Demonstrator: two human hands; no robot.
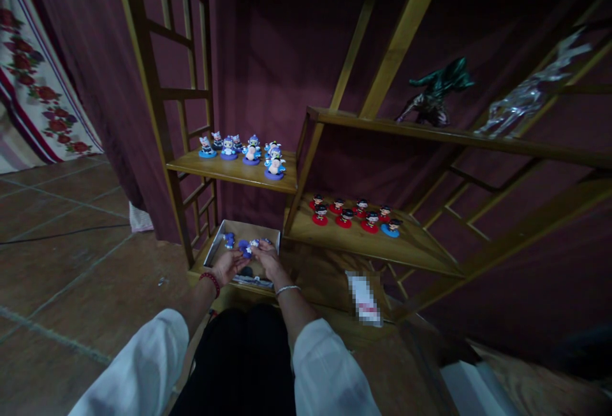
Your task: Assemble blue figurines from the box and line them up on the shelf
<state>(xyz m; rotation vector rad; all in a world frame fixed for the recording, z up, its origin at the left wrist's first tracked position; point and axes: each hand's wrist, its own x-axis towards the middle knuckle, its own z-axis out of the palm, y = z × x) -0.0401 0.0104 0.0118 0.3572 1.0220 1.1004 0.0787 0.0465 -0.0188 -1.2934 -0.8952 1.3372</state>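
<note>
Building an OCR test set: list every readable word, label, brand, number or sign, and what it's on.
No readable text.
White item with a reddish patch: pixelated, unreadable.
Figurine at the hands, open box: any print too small or blurred.

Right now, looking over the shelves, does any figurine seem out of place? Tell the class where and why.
Yes: on the lower right shelf, the blue-based figurine ending the front row looks odd, because the red-based figurines beside it share a different base colour.
</note>
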